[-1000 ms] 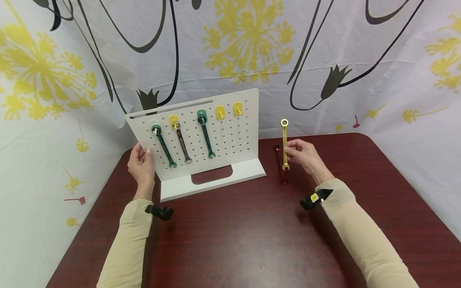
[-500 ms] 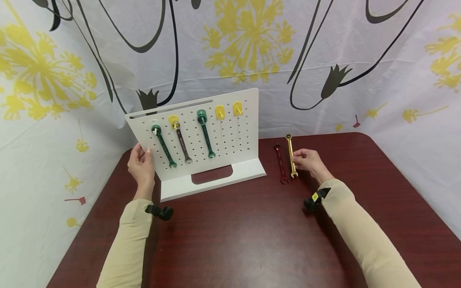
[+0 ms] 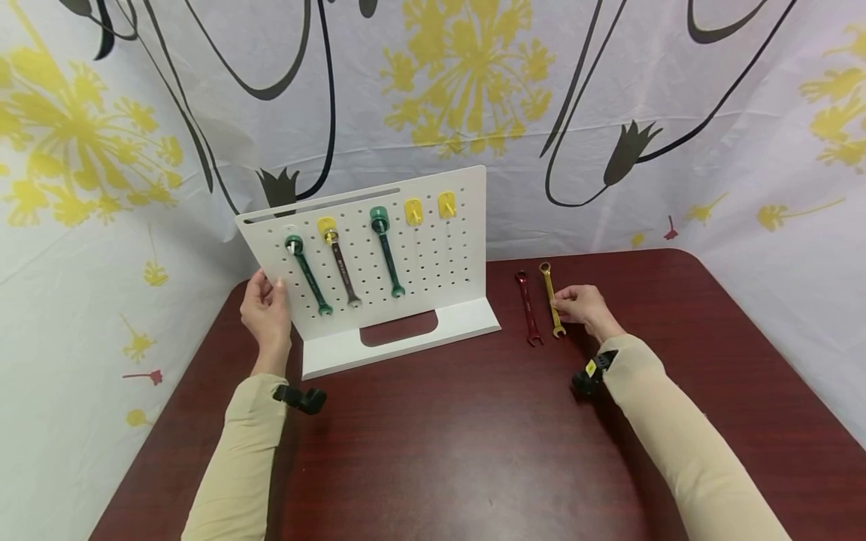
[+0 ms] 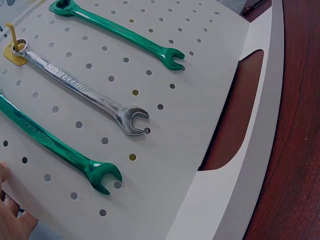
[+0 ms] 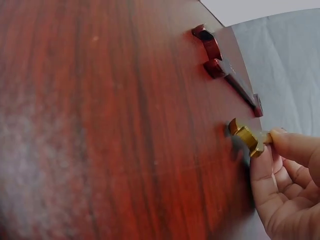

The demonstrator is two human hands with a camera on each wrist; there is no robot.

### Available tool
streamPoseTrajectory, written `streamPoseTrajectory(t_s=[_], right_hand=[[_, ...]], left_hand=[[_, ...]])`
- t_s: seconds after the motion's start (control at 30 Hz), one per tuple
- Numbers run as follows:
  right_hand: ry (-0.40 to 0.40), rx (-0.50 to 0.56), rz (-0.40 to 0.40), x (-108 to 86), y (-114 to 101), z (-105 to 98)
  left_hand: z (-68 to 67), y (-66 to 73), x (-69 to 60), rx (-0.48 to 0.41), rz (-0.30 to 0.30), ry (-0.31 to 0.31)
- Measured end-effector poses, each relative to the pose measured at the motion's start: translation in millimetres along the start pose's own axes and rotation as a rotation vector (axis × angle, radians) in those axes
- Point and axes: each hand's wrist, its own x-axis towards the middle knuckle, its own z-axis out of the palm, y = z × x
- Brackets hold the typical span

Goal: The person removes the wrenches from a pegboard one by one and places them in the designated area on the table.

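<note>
Gold wrench (image 3: 549,288) lower than before

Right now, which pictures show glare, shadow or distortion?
Head view: pale glare on the table, shadow beside the right sleeve; left wrist view: highlights along the silver wrench, the pegboard base looking bowed; right wrist view: hazy glare at lower left, shadow beside the gold wrench.

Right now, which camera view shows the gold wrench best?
The head view: both ends of the gold wrench show, with the right hand pinching its shaft. The right wrist view shows mainly its open end, close up; the left wrist view, none.
</note>
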Motion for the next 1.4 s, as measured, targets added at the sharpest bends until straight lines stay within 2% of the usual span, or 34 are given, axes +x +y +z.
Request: streamPoseTrajectory(t_s=[0.33, 0.77, 1.4], right_hand=[[0.040, -0.045, -0.007, -2.4, -2.2, -0.6], [0.089, -0.153, 0.029, -0.3, -3.8, 5.8], [0.174, -0.273, 0.015, 0.1, -1.6, 11.4]], left_hand=[[0.1, -0.8, -0.6, -0.009, -0.006, -0.004], [0.6, -0.6, -0.2, -0.004, -0.009, -0.012], [0.3, 0.5, 1.1, 0.000, -0.022, -0.001]])
